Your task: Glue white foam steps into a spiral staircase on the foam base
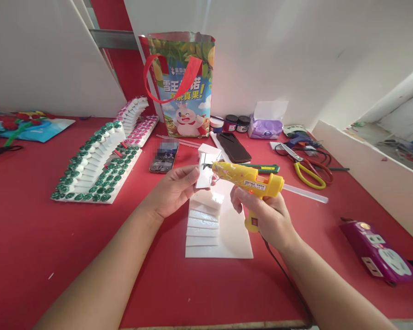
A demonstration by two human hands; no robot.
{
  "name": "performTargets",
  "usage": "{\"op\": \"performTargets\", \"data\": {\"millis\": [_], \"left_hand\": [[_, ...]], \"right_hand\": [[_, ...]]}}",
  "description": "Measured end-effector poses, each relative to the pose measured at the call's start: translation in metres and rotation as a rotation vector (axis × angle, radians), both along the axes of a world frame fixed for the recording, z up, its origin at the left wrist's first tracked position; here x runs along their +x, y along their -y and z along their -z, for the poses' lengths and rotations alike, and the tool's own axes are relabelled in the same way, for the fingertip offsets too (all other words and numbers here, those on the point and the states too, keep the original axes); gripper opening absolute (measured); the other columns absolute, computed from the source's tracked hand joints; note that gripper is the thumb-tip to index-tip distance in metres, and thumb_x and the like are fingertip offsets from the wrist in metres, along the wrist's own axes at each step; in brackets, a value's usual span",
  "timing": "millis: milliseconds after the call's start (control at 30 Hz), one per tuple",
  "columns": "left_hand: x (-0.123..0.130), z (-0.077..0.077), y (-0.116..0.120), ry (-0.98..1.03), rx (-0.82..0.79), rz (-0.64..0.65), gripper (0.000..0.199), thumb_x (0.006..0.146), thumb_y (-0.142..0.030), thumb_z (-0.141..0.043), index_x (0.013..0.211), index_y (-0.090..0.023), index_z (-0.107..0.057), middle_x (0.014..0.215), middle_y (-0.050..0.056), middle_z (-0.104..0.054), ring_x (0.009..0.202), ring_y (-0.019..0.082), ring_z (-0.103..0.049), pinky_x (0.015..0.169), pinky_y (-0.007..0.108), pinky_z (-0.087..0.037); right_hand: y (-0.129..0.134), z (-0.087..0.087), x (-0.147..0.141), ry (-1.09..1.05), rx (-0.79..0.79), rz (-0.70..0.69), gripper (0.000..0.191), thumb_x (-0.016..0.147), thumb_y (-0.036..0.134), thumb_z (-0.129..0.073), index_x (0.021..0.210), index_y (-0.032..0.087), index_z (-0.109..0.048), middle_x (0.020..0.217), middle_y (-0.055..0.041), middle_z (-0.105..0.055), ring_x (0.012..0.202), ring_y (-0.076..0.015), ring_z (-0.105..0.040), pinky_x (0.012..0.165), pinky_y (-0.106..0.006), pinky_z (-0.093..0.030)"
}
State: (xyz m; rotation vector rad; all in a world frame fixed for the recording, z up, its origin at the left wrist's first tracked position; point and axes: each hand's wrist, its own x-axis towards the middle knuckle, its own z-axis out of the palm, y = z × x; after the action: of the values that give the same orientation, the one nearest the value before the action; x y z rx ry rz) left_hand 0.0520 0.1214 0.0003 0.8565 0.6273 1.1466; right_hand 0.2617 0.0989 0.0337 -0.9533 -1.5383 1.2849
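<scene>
My left hand (177,188) pinches a small white foam piece (203,176) by its left edge, holding it up above the table. In my right hand (266,211) is a yellow hot glue gun (248,176), with a clear glue stick (306,193) poking out of its back. The nozzle meets the face of the white piece or hovers just over it; I cannot tell which. Below both hands lies a white foam board (236,238), on which several white foam strips (202,231) are set like steps.
Green and pink decorated foam stairs (99,176) stand at left, a printed bag (186,91) behind. Around lie a lit phone (164,156), a dark phone (233,147), paint jars (230,123), tissues (266,127), a green cutter (270,168), scissors (306,169) and a purple power strip (382,252).
</scene>
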Motion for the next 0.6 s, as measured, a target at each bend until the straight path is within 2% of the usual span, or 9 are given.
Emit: {"op": "performTargets", "data": {"millis": [200, 433, 600], "left_hand": [[0.0015, -0.0022, -0.0001, -0.008, -0.004, -0.039, 0.027, 0.079, -0.040, -0.083, 0.092, -0.016, -0.080, 0.100, 0.009, -0.079, 0.096, 0.023, -0.073, 0.093, 0.038, -0.055], [-0.0003, 0.0016, -0.0008, 0.016, -0.016, -0.062, 0.025, 0.080, -0.039, -0.082, 0.091, -0.017, -0.080, 0.100, 0.009, -0.078, 0.100, 0.024, -0.072, 0.092, 0.038, -0.056], [-0.0027, 0.0035, -0.0018, 0.030, -0.029, -0.101, 0.022, 0.079, -0.039, -0.083, 0.085, -0.018, -0.078, 0.098, 0.007, -0.078, 0.100, 0.024, -0.071, 0.091, 0.039, -0.056]], "right_hand": [[0.0020, -0.0007, -0.0004, 0.024, -0.022, -0.007, 0.030, 0.089, 0.040, -0.063, 0.066, 0.021, -0.060, 0.064, -0.0013, -0.056, 0.063, -0.0159, -0.054, 0.055, -0.030, -0.046], [0.0035, -0.0004, -0.0011, 0.033, -0.053, -0.034, 0.036, 0.087, 0.048, -0.066, 0.064, 0.022, -0.058, 0.063, -0.0020, -0.054, 0.061, -0.0170, -0.050, 0.054, -0.032, -0.045], [0.0054, 0.0001, -0.0014, 0.038, -0.099, -0.052, 0.035, 0.088, 0.046, -0.066, 0.065, 0.021, -0.056, 0.062, -0.0008, -0.051, 0.058, -0.0146, -0.046, 0.049, -0.029, -0.040]]}}
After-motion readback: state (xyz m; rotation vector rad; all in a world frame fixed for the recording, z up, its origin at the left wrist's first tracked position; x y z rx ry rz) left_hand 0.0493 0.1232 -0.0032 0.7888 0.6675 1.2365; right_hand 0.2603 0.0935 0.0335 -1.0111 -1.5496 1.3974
